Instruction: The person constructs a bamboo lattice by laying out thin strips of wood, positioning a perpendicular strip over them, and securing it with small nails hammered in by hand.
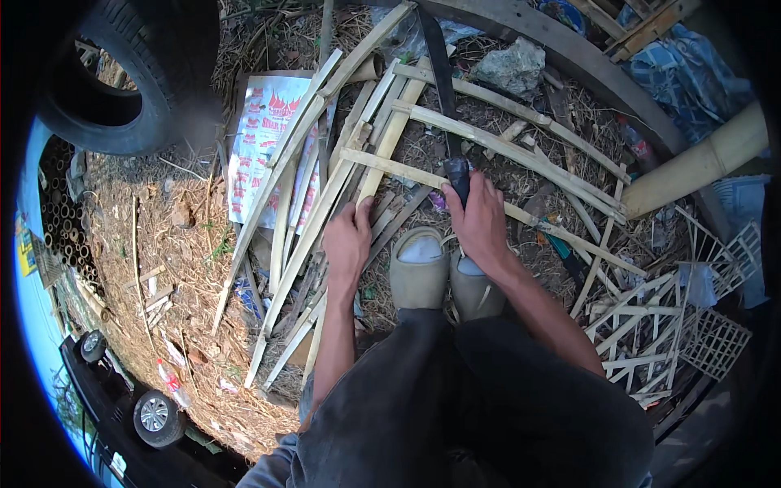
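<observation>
My right hand (482, 221) is closed round the black handle of a machete (440, 75), whose long dark blade points away from me over the bamboo strips. My left hand (348, 240) pinches a pale split bamboo strip (392, 130) that slants away to the upper right. Several cut bamboo slats (512, 145) lie across the ground ahead and to the right, one passing beneath the machete's handle. More long bamboo strips (281, 167) spread beside my left hand. Between my arms show my feet in olive clogs (419, 272).
A printed white sack (264, 122) lies left of the strips. A tyre (154, 98) stands at upper left. A thick bamboo pole (700, 163) juts in from the right, above white lattice pieces (651, 325). A rock (511, 68) sits ahead; straw covers the left ground.
</observation>
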A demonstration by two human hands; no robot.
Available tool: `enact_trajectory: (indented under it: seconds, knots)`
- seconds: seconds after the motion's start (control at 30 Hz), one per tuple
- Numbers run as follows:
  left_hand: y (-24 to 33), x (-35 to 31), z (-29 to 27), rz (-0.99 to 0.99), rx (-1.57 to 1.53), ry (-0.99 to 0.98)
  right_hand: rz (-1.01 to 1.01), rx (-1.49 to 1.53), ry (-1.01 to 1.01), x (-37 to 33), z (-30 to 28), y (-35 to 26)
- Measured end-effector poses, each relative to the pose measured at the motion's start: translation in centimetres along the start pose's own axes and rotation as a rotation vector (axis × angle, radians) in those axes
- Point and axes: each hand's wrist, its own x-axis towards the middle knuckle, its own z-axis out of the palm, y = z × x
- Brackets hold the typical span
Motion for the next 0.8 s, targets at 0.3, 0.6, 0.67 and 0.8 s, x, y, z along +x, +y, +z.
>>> enact_trajectory:
  seconds: [0.3, 0.6, 0.67, 0.8]
  knots:
    - [5.6, -0.9, -4.3, -0.118, -0.100, 0.006, 0.012, 0.048, 0.032, -0.3, -0.1, -3.7]
    - [5.9, -1.5, -3.6, -0.129, -0.106, 0.008, 0.033, 0.085, 0.035, 0.0, -0.7, -2.7]
    - [5.5, -1.8, -2.8, -0.101, -0.125, 0.054, 0.032, 0.073, 0.044, -0.1, -1.0, -2.6]
    - [4.9, -1.3, -3.1, -0.112, -0.193, -0.001, 0.029, 0.046, 0.037, -0.3, -0.3, -2.5]
